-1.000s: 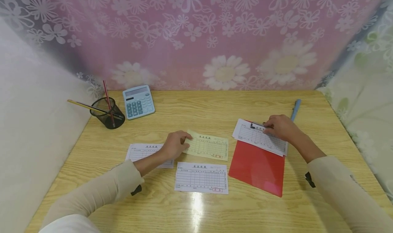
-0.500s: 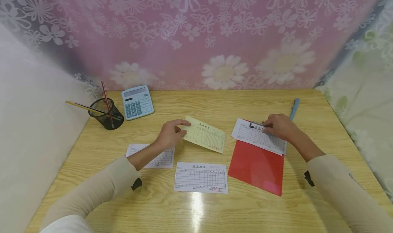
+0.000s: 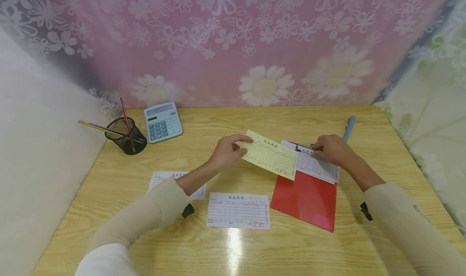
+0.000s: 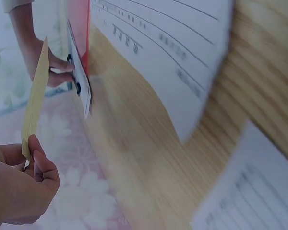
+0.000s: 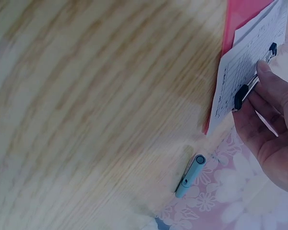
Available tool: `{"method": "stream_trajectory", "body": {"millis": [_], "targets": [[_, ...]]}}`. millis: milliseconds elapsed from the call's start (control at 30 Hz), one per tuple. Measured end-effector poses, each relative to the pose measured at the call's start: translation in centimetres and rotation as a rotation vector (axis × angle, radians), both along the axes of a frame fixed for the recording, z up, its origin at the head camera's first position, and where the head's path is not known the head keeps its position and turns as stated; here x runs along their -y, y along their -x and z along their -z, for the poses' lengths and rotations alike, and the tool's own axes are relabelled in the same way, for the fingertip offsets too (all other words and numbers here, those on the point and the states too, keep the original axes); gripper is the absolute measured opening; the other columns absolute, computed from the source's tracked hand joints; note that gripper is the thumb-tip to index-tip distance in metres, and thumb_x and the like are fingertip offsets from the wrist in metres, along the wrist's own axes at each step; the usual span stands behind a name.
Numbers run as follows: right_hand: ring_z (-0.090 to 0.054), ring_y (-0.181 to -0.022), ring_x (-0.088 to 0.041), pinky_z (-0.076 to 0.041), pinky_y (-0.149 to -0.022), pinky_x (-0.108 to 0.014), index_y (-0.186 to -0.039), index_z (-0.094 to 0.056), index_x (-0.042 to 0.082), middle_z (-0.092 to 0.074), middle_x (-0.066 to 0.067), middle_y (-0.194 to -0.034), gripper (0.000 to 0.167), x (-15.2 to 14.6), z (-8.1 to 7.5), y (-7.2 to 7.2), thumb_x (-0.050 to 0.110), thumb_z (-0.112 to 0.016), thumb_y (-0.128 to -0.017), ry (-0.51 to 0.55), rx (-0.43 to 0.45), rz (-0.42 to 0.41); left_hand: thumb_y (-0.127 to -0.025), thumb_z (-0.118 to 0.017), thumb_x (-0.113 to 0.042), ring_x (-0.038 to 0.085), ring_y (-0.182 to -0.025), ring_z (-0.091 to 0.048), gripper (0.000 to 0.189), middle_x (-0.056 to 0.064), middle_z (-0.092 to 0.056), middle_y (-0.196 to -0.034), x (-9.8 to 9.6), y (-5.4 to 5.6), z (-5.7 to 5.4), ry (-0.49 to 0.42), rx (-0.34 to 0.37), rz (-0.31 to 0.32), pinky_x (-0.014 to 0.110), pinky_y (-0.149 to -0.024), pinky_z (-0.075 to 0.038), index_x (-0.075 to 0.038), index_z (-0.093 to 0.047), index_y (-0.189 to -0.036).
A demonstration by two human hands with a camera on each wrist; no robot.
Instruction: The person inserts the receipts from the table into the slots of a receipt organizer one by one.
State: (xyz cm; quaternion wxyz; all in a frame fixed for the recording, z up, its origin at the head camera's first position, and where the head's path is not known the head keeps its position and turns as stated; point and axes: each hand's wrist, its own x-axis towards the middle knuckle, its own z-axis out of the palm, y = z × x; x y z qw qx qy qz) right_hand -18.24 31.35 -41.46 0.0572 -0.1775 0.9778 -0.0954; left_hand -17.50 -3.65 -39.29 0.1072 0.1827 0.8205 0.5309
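Note:
My left hand (image 3: 227,150) pinches a yellow printed receipt slip (image 3: 271,154) by its left end, raised over the table and tilted. In the head view, the slip's right end overlaps the red clipboard (image 3: 306,203) and the white slips (image 3: 320,169) lying on it. My right hand (image 3: 333,150) grips the clipboard's metal clip (image 5: 249,86) at the top edge, thumb on the bar. A white receipt slip (image 3: 238,211) lies on the table left of the clipboard. Another white slip (image 3: 198,193) is partly hidden behind my left forearm.
A black mesh pencil cup (image 3: 127,142) with pencils stands at the back left, beside a light blue calculator (image 3: 164,122). Behind the clipboard lies a blue pen (image 3: 349,128). A flowered curtain (image 3: 218,66) borders the table's back edge.
My left hand has lifted the yellow slip off the table and carried it right, up to the clipboard. My right hand has stayed on the clip.

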Motion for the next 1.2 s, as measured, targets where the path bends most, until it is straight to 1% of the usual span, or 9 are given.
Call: {"method": "stream_trajectory", "body": {"millis": [233, 400, 567, 633, 700, 800, 900, 1033, 1200], "targets": [[-0.062, -0.076, -0.023, -0.049, -0.067, -0.038, -0.101, -0.073, -0.001, -0.067, -0.01, -0.089, 0.025, -0.1, -0.1, -0.1, 0.016, -0.072, -0.083, 0.004, -0.017, -0.008, -0.087, -0.064, -0.002, 0.011, -0.054, -0.045, 0.031, 0.002, -0.06, -0.129, -3.8, -0.3, 0.6, 0.003, 0.031, 0.03, 0.02, -0.046, -0.035, -0.015, -0.067, -0.116], [-0.062, -0.077, -0.024, -0.049, -0.068, -0.039, -0.102, -0.072, -0.001, -0.067, -0.01, -0.09, 0.026, -0.2, 0.0, -0.1, 0.017, -0.072, -0.083, 0.004, -0.019, -0.007, -0.087, -0.065, -0.002, 0.009, -0.05, -0.044, 0.031, 0.001, -0.062, -0.124, -6.1, -0.2, 1.9, 0.04, 0.077, 0.057, 0.019, -0.044, -0.037, -0.016, -0.067, -0.115], [-0.062, -0.078, -0.024, -0.049, -0.068, -0.04, -0.103, -0.072, -0.001, -0.067, -0.01, -0.09, 0.026, -0.3, 0.0, -0.1, 0.017, -0.071, -0.083, 0.013, -0.012, -0.01, -0.086, -0.065, -0.002, 0.005, -0.047, -0.039, 0.032, 0.003, -0.06, -0.128, -8.2, -0.5, 3.3, 0.113, 0.104, 0.082, 0.017, -0.045, -0.036, -0.012, -0.065, -0.117], [-0.062, -0.078, -0.024, -0.049, -0.068, -0.039, -0.103, -0.072, 0.0, -0.067, -0.01, -0.089, 0.026, -0.3, 0.1, -0.1, 0.017, -0.071, -0.083, 0.01, -0.014, -0.016, -0.085, -0.066, -0.001, 0.006, -0.047, -0.034, 0.033, 0.004, -0.059, -0.13, -8.9, -0.6, 3.6, 0.148, 0.084, 0.088, 0.016, -0.045, -0.034, -0.01, -0.065, -0.117], [-0.062, -0.077, -0.024, -0.048, -0.067, -0.038, -0.103, -0.072, -0.001, -0.066, -0.01, -0.089, 0.026, -0.3, 0.1, -0.1, 0.017, -0.071, -0.083, 0.01, -0.017, -0.021, -0.084, -0.067, -0.002, 0.005, -0.052, -0.034, 0.033, 0.004, -0.06, -0.129, -9.5, -0.7, 3.8, 0.195, 0.06, 0.087, 0.016, -0.048, -0.033, -0.009, -0.065, -0.116], [-0.062, -0.076, -0.023, -0.047, -0.065, -0.036, -0.102, -0.072, -0.001, -0.066, -0.01, -0.088, 0.026, -0.3, 0.1, -0.1, 0.016, -0.071, -0.083, 0.014, -0.015, -0.026, -0.082, -0.069, -0.002, 0.007, -0.069, -0.043, 0.034, 0.003, -0.063, -0.124, -10.3, -0.7, 3.9, 0.253, 0.038, 0.091, 0.016, -0.057, -0.036, -0.01, -0.067, -0.115], [-0.061, -0.074, -0.021, -0.046, -0.062, -0.033, -0.103, -0.072, -0.001, -0.066, -0.01, -0.088, 0.025, -0.3, 0.1, -0.1, 0.015, -0.07, -0.084, 0.02, -0.006, -0.025, -0.08, -0.071, -0.002, 0.008, -0.087, -0.048, 0.034, 0.001, -0.065, -0.118, -11.0, -0.7, 4.1, 0.3, 0.007, 0.094, 0.016, -0.072, -0.04, -0.011, -0.068, -0.113], [-0.061, -0.072, -0.02, -0.045, -0.061, -0.031, -0.104, -0.071, -0.002, -0.065, -0.01, -0.087, 0.026, -0.4, 0.1, -0.1, 0.014, -0.069, -0.085, 0.033, 0.0, -0.034, -0.08, -0.07, -0.004, 0.008, -0.088, -0.051, 0.033, 0.0, -0.068, -0.112, -11.7, -0.7, 4.4, 0.336, -0.061, 0.098, 0.016, -0.078, -0.04, -0.011, -0.068, -0.112], [-0.061, -0.072, -0.021, -0.047, -0.061, -0.034, -0.102, -0.071, -0.003, -0.065, -0.01, -0.086, 0.024, -0.4, 0.2, -0.3, 0.013, -0.07, -0.084, 0.051, -0.033, -0.058, -0.082, -0.067, -0.006, 0.009, -0.097, -0.057, 0.032, -0.001, -0.068, -0.115, -12.2, -0.6, 4.5, 0.369, -0.114, 0.081, 0.018, -0.082, -0.041, -0.013, -0.068, -0.113]]}}
